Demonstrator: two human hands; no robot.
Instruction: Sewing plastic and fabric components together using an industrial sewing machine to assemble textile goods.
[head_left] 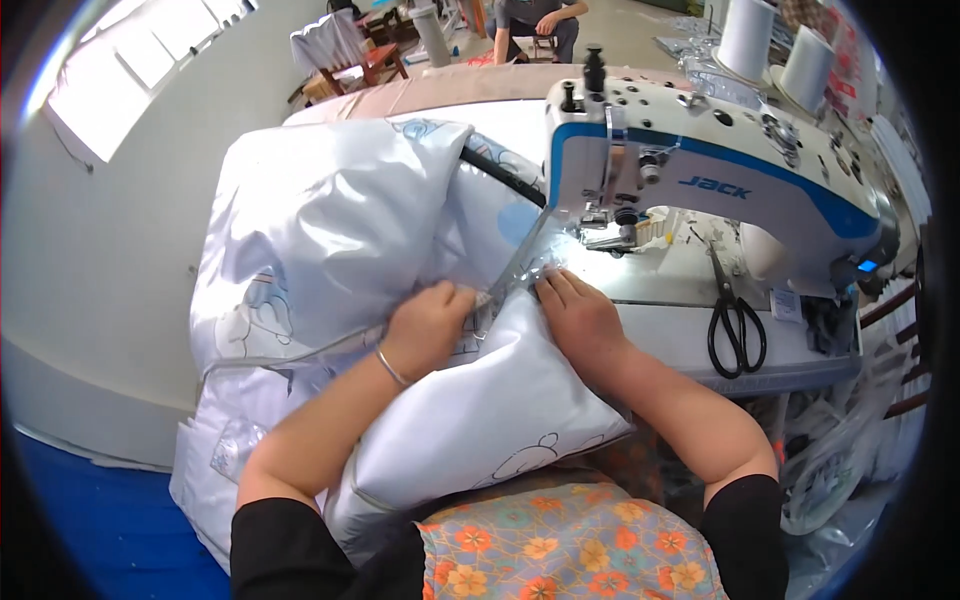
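Note:
A large bundle of shiny white fabric with printed cartoon outlines and grey piping lies at the left of a sewing machine. My left hand, with a bracelet at the wrist, is closed on the fabric's piped edge. My right hand pinches the edge of the near fold, just in front of the presser foot. Between the hands a narrow strip of the edge runs toward the needle area, where a bright lamp washes out detail. My right thumb is hidden.
Black-handled scissors lie on the machine table, right of my right hand. Thread scraps and a small white label are nearby. White thread cones stand at the back right. Another person sits beyond the table. A wall rises at left.

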